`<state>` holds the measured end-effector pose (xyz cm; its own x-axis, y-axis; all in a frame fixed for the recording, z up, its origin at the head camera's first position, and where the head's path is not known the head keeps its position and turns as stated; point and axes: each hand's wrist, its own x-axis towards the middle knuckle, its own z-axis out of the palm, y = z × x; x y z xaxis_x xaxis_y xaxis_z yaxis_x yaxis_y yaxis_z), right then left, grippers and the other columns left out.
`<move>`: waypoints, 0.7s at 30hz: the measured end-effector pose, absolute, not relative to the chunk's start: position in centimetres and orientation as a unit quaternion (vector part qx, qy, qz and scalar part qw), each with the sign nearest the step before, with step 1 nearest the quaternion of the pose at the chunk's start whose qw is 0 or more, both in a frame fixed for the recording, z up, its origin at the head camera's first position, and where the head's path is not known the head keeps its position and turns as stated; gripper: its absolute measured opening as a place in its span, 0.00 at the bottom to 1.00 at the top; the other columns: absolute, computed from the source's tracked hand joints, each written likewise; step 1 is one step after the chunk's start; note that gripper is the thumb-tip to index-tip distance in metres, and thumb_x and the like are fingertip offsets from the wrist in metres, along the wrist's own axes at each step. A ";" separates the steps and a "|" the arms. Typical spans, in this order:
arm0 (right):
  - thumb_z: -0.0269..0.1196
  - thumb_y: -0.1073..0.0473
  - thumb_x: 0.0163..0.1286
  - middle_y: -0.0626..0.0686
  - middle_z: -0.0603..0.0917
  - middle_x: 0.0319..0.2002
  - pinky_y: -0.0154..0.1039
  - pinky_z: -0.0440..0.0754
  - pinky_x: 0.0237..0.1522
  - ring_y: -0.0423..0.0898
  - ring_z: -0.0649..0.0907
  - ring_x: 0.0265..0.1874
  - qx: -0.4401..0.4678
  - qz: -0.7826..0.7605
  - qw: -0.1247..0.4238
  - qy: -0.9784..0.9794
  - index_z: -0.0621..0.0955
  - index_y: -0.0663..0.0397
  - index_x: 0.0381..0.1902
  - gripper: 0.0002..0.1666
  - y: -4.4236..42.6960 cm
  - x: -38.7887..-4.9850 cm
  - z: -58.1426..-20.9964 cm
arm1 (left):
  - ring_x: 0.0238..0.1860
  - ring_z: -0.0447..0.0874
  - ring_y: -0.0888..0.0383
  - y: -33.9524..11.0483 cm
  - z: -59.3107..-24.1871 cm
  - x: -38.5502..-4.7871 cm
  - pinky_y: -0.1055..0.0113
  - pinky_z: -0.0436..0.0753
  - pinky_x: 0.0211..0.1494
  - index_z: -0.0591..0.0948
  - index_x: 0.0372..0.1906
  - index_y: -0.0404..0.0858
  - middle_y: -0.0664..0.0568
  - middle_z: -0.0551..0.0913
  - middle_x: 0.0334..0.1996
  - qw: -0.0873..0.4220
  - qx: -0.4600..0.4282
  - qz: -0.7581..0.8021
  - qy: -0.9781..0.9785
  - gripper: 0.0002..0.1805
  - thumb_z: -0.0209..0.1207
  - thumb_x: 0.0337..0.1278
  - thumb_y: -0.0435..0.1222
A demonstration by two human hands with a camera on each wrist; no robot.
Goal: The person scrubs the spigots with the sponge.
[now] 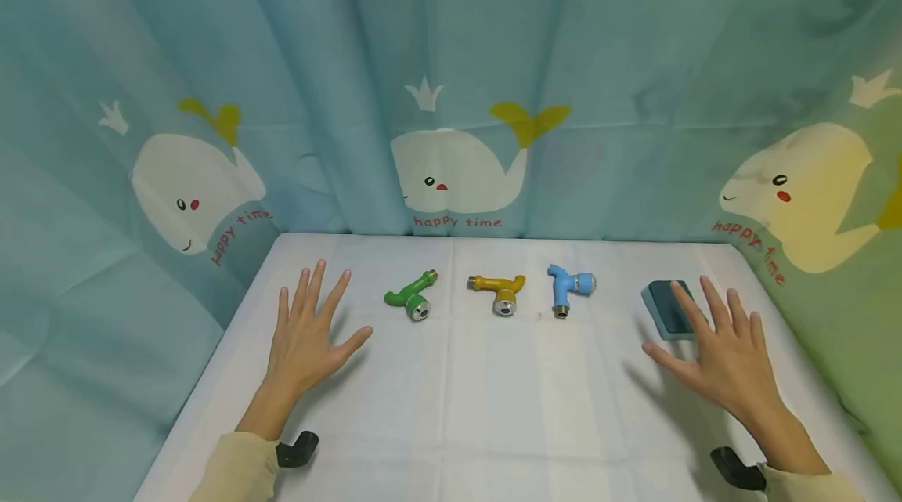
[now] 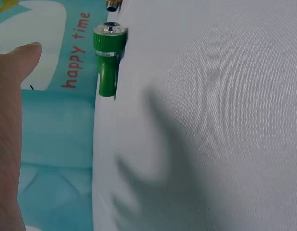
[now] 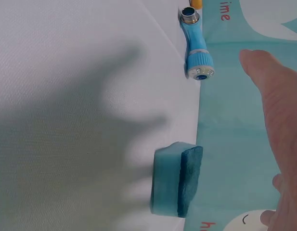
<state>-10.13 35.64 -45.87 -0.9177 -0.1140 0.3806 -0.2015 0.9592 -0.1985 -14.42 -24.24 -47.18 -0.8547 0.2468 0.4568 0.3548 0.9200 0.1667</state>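
Note:
My left hand [image 1: 303,341] hovers over the left side of the white table with its fingers spread, holding nothing. To its right lies a green tap [image 1: 410,296], also visible near the top of the left wrist view. A yellow tap [image 1: 498,290] lies in the middle, and a blue tap [image 1: 569,289] lies right of it. My right hand [image 1: 726,353], fingers spread as well, is above the table's right side and holds nothing. Just beyond it sits a teal sponge [image 3: 170,180] with a darker scrubbing layer, partly covered by the fingers in the head view.
The table [image 1: 507,400] has a white cloth with faint creases. Behind it and along both sides hangs a blue-green curtain [image 1: 620,173] with whale prints. Black curved pieces [image 1: 299,449] stick out at both cuffs. Hand shadows fall on the cloth.

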 end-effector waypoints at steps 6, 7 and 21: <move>0.75 0.32 0.52 0.66 0.55 0.79 0.79 0.44 0.70 0.81 0.55 0.72 0.085 0.121 0.185 -0.972 0.56 0.36 0.83 0.66 36.0 -10.6 -45.8 | 0.82 0.40 0.39 -23.9 -47.4 -14.6 0.28 0.45 0.76 0.58 0.82 0.52 0.40 0.48 0.82 0.218 -0.156 -0.132 -0.954 0.52 0.55 0.58 0.70; 0.75 0.33 0.52 0.66 0.55 0.79 0.79 0.45 0.70 0.81 0.55 0.72 0.084 0.122 0.185 -0.972 0.57 0.36 0.82 0.66 36.1 -10.6 -45.8 | 0.82 0.40 0.39 -23.9 -47.4 -14.6 0.27 0.45 0.76 0.58 0.82 0.52 0.40 0.48 0.82 0.219 -0.157 -0.134 -0.954 0.51 0.55 0.58 0.71; 0.77 0.40 0.56 0.68 0.56 0.77 0.84 0.67 0.44 0.83 0.64 0.61 0.081 0.133 0.156 -0.975 0.58 0.39 0.82 0.62 37.5 -12.4 -45.1 | 0.79 0.50 0.33 -23.7 -48.0 -15.1 0.24 0.49 0.73 0.61 0.81 0.51 0.38 0.52 0.81 0.239 -0.173 -0.144 -0.945 0.51 0.41 0.61 0.77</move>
<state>-12.41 37.46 -45.12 -0.9378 -0.1168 0.3268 -0.2000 0.9516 -0.2336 -15.09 -23.67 -48.05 -0.8258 0.2579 0.5015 0.3953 0.8989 0.1888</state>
